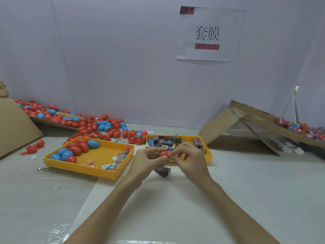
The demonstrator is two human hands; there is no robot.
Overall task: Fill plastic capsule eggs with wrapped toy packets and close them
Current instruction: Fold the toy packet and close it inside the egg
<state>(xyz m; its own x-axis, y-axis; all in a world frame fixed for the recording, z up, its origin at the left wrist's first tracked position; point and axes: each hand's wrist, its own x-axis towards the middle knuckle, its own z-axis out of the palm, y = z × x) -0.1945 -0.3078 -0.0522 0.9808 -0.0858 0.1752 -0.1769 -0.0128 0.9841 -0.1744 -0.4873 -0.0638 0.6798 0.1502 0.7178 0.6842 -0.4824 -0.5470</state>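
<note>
A red capsule egg is pinched between the curled fingers of the left hand and right hand, apparently for pressing shut, just near of the packet tray, kept within reach.

Smooth glossy plastic eggs are gleaming in a matt yellow plastic tray at nine o'clock, while rough brown corrugated cardboard is lying dull at two o'clock.
</note>
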